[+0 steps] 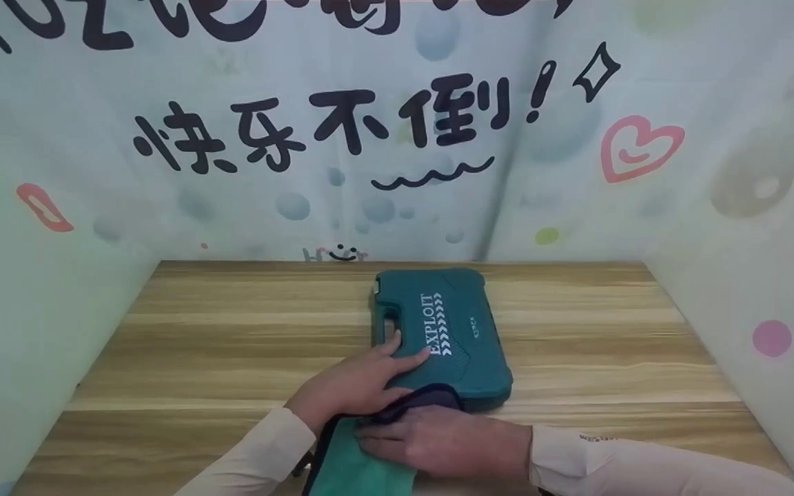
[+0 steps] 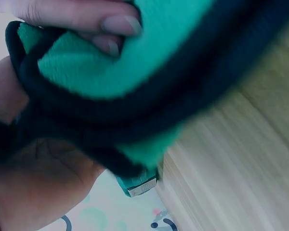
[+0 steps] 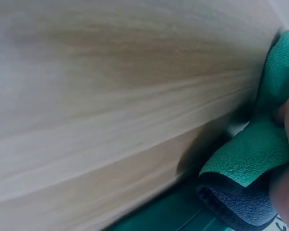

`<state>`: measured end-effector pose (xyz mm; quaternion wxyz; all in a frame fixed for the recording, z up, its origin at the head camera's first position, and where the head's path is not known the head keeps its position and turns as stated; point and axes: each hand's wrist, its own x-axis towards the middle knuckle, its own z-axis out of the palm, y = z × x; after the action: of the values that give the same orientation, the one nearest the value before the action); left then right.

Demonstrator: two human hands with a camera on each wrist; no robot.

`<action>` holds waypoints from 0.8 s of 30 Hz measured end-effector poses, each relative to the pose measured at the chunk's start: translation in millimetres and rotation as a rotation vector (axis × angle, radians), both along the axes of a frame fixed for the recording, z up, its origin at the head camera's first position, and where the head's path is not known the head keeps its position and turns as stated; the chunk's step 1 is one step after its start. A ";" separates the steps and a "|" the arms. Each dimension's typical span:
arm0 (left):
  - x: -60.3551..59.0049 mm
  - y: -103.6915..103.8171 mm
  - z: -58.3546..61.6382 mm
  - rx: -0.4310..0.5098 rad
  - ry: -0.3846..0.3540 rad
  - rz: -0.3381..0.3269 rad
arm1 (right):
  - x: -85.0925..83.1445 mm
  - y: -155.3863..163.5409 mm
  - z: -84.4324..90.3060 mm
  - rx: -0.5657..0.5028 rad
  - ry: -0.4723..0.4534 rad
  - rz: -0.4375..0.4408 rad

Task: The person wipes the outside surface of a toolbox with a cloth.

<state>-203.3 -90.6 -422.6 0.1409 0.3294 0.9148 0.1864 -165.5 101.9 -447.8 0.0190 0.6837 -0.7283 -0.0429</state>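
Pressing the case [image 1: 449,331], left hand [image 1: 355,382]; right hand [image 1: 438,441] holds cloth [image 1: 355,475]

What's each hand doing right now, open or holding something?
Left hand: open, fingers flat on the dark green plastic tool case.
Right hand: grip on the green microfibre cloth with dark edging, at the case's near end.
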 end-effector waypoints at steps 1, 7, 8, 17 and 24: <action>0.1 0.3 0.0 0.002 0.003 -0.004 | 0.6 -1.6 -0.1 0.009 -0.008 -0.005; -0.1 0.9 0.8 0.009 0.023 -0.026 | 2.4 -6.6 0.4 0.028 -0.037 -0.019; -0.1 1.1 0.9 0.011 0.021 -0.025 | 2.2 -6.0 0.9 0.033 -0.030 -0.020; 2.8 0.4 2.8 -0.004 -0.020 0.003 | -1.9 19.8 2.7 0.005 -0.087 0.000; 2.3 -0.5 1.4 -0.009 -0.049 0.029 | -11.4 65.1 6.2 -0.066 -0.299 0.010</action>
<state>-201.0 -91.1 -421.2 0.1620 0.3109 0.9166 0.1923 -176.9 166.9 -441.6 -0.0669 0.6852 -0.7204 0.0835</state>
